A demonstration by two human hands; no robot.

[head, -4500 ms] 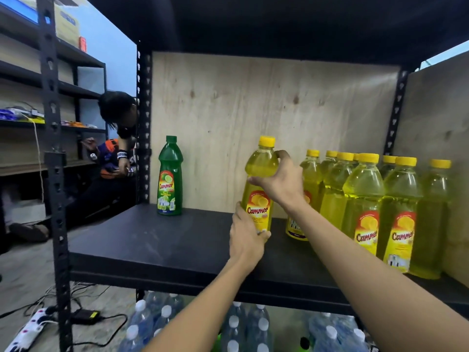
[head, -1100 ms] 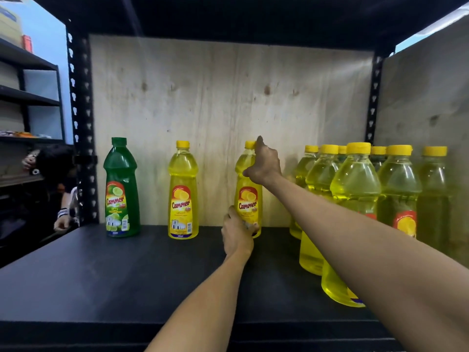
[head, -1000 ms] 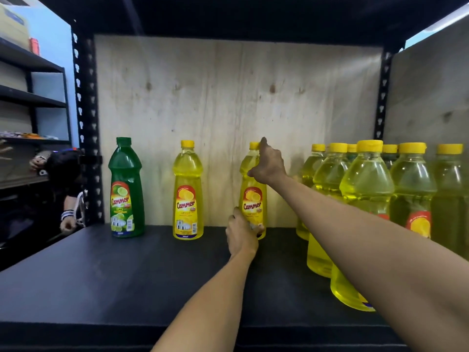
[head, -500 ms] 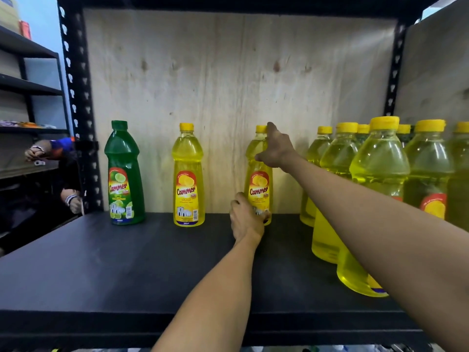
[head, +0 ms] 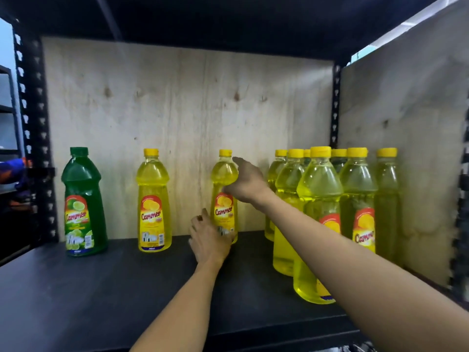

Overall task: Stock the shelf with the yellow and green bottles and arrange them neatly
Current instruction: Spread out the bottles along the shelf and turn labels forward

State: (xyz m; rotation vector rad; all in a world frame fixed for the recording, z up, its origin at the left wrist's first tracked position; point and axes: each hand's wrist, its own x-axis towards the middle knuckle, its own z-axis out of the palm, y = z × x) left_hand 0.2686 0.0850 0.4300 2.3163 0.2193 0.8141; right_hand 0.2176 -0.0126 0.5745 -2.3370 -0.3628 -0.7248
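On the black shelf board (head: pixel 101 288) a green bottle (head: pixel 82 199) stands at the back left, with a yellow bottle (head: pixel 153 199) to its right. A third yellow bottle (head: pixel 223 174) stands upright at the back middle. My left hand (head: pixel 209 241) holds its base from the front left. My right hand (head: pixel 247 185) grips its shoulder from the right, forefinger pointing up beside the cap. Several more yellow bottles (head: pixel 319 189) crowd the right side in rows, the nearest close to my right forearm.
Plywood panels close the back (head: pixel 177 110) and the right side (head: pixel 406 123). A black slotted post (head: pixel 33 123) stands at the left, and beyond it a sliver of another person's orange-and-blue sleeve (head: pixel 12 171) shows. Another shelf hangs low overhead.
Both hands stayed on the middle yellow bottle at the back wall over the last second. The view shifted slightly. 4.5 s ago they held a bottle nearer the front.
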